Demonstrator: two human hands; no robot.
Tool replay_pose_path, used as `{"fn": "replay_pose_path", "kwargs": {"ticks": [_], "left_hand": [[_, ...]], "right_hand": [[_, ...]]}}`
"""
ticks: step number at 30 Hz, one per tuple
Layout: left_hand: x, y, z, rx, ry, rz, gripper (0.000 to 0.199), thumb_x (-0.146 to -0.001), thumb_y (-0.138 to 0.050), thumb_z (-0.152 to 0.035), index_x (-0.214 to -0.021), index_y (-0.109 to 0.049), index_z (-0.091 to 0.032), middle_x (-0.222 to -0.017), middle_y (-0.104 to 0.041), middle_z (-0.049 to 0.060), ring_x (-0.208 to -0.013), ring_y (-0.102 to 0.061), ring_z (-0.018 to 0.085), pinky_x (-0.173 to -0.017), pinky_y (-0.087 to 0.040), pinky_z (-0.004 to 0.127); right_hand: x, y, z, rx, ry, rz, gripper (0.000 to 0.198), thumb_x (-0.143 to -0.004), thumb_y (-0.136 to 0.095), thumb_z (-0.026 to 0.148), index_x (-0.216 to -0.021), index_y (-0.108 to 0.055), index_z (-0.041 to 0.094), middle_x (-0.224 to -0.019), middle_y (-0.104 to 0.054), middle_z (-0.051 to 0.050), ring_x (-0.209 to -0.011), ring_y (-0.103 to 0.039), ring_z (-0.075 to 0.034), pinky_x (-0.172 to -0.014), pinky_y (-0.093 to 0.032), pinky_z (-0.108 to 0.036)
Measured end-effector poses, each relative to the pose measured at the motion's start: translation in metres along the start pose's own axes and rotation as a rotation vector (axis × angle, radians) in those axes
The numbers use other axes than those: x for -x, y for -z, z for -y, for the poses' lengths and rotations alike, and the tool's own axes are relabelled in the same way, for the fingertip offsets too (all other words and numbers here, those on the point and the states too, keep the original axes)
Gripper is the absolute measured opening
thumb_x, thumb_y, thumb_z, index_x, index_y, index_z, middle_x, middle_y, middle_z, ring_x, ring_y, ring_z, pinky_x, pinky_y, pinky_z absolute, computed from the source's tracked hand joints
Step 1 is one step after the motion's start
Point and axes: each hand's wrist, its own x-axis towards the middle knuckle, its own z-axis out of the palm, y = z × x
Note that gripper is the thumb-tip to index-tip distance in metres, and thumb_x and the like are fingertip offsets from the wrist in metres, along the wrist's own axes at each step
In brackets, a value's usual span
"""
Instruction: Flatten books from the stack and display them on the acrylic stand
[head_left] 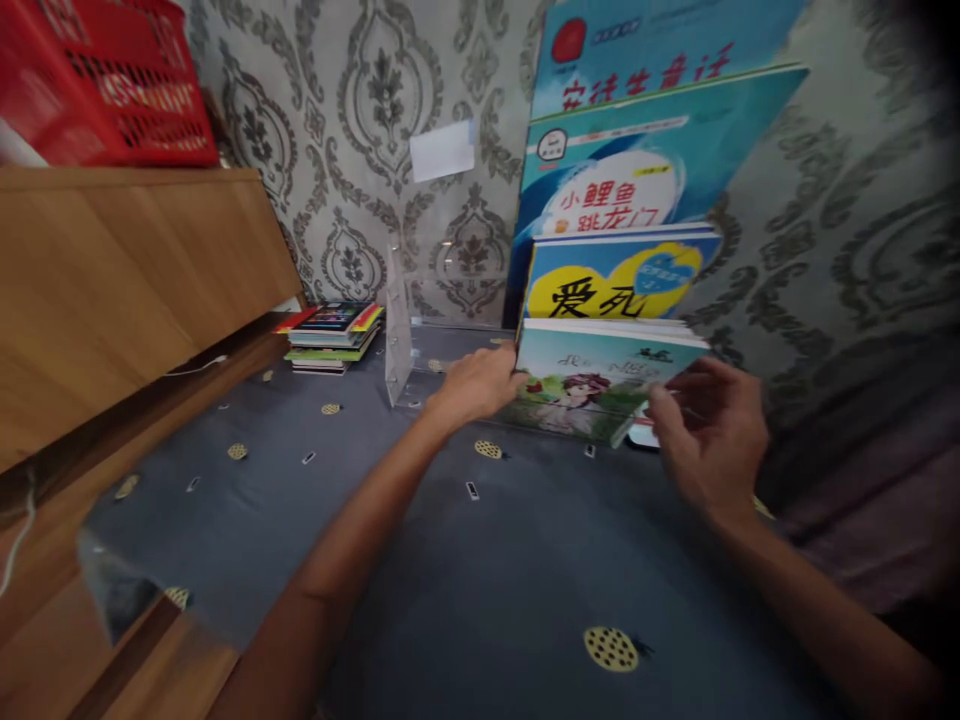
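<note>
The left hand (478, 385) is at the left edge of the green front book (559, 355); whether it grips cannot be told. The right hand (712, 430), thumb and fingers parted, curves by its right edge. Taller books (607, 165) rise behind, beside a clear rack (399, 330). Grey pineapple-print cloth (525, 570) lies beneath, bearing a book stack (334, 340); leftward, a red basket (135, 95) tops a wooden cabinet (135, 290) against patterned wallpaper (349, 150).

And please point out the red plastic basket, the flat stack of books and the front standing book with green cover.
Red plastic basket (112, 92), head view: on its side wall.
Flat stack of books (330, 340), head view: on its side, midway up.
Front standing book (585, 385), head view: on its cover.
</note>
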Motion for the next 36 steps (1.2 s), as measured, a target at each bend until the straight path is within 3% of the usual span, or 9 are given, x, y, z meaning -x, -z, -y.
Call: {"fn": "replay_pose_path", "kwargs": {"ticks": [8, 13, 15, 17, 20, 23, 26, 30, 36], "left_hand": [[-0.003, 0.006, 0.018, 0.092, -0.068, -0.009, 0.030, -0.099, -0.055, -0.038, -0.124, -0.061, -0.021, -0.120, -0.073, 0.011, -0.113, -0.068, 0.032, -0.094, -0.053, 0.043], [0.005, 0.035, 0.051, 0.452, -0.202, 0.070, 0.022, -0.093, -0.062, -0.038, -0.096, -0.067, -0.017, -0.097, -0.073, 0.006, -0.093, -0.071, 0.022, -0.079, -0.055, 0.030], [0.013, 0.049, 0.074, 0.634, -0.144, 0.101, 0.028, -0.092, -0.061, -0.043, -0.097, -0.066, -0.016, -0.096, -0.074, 0.007, -0.085, -0.072, 0.019, -0.069, -0.055, 0.026], [0.019, 0.059, 0.102, 0.702, 0.011, -0.062, 0.034, -0.095, -0.054, -0.046, -0.101, -0.066, -0.014, -0.102, -0.075, 0.011, -0.083, -0.074, 0.018, -0.069, -0.056, 0.026], [0.021, 0.061, 0.150, 0.426, 0.442, -0.456, 0.042, -0.104, -0.032, -0.038, -0.112, -0.065, -0.014, -0.105, -0.076, 0.012, -0.087, -0.075, 0.019, -0.074, -0.058, 0.029], [0.015, 0.051, 0.191, 0.087, 0.714, -0.557, 0.035, -0.101, -0.041, -0.030, -0.123, -0.063, -0.015, -0.126, -0.071, 0.019, -0.121, -0.066, 0.032, -0.098, -0.054, 0.048], [0.007, 0.033, 0.219, -0.015, 0.736, -0.548, 0.046, -0.094, -0.056, -0.028, -0.137, -0.055, -0.011, -0.150, -0.052, 0.027, -0.144, -0.045, 0.041, -0.113, -0.040, 0.063], [-0.005, 0.010, 0.249, -0.240, 0.640, -0.370, 0.063, -0.097, -0.053, -0.034, -0.154, -0.038, -0.011, -0.167, -0.030, 0.022, -0.157, -0.021, 0.039, -0.120, -0.027, 0.069], [-0.019, -0.004, 0.281, -0.345, 0.603, -0.221, 0.061, -0.100, -0.046, -0.036, -0.156, -0.036, -0.012, -0.164, -0.036, 0.023, -0.156, -0.024, 0.039, -0.118, -0.026, 0.073]], "right_hand": [[-0.006, 0.006, 0.003, 0.017, 0.147, -0.088, 0.055, -0.076, -0.074, 0.044, -0.124, -0.060, 0.021, -0.090, -0.066, -0.006, -0.059, -0.061, -0.017, -0.048, -0.049, -0.030], [-0.007, 0.009, 0.016, 0.031, 0.453, -0.205, 0.052, -0.078, -0.076, 0.027, -0.128, -0.064, 0.021, -0.093, -0.066, -0.006, -0.052, -0.060, -0.013, -0.045, -0.046, -0.026], [-0.003, 0.011, 0.030, 0.072, 0.582, -0.170, 0.040, -0.083, -0.072, 0.021, -0.124, -0.066, 0.023, -0.089, -0.068, -0.004, -0.051, -0.059, -0.011, -0.049, -0.049, -0.027], [0.007, 0.011, 0.047, 0.128, 0.682, -0.020, 0.027, -0.090, -0.065, 0.015, -0.116, -0.068, 0.023, -0.077, -0.068, 0.000, -0.051, -0.061, -0.011, -0.053, -0.051, -0.025], [0.032, 0.003, 0.064, 0.130, 0.831, 0.239, 0.023, -0.094, -0.059, 0.010, -0.111, -0.066, 0.024, -0.070, -0.070, 0.003, -0.056, -0.067, -0.011, -0.060, -0.054, -0.023], [0.063, -0.011, 0.068, 0.009, 0.872, 0.433, 0.018, -0.098, -0.054, 0.013, -0.108, -0.066, 0.022, -0.077, -0.075, -0.001, -0.067, -0.072, -0.014, -0.063, -0.053, -0.025], [0.086, -0.023, 0.067, -0.006, 0.849, 0.659, 0.022, -0.103, -0.046, 0.014, -0.097, -0.066, 0.020, -0.074, -0.074, -0.002, -0.061, -0.068, -0.013, -0.058, -0.048, -0.027], [0.097, -0.029, 0.064, -0.001, 0.796, 0.807, 0.034, -0.107, -0.036, 0.017, -0.091, -0.066, 0.019, -0.073, -0.072, -0.002, -0.062, -0.068, -0.013, -0.057, -0.044, -0.028], [0.096, -0.028, 0.058, 0.004, 0.713, 0.880, 0.032, -0.107, -0.040, 0.019, -0.090, -0.067, 0.019, -0.076, -0.073, -0.003, -0.066, -0.068, -0.014, -0.060, -0.045, -0.028]]}}
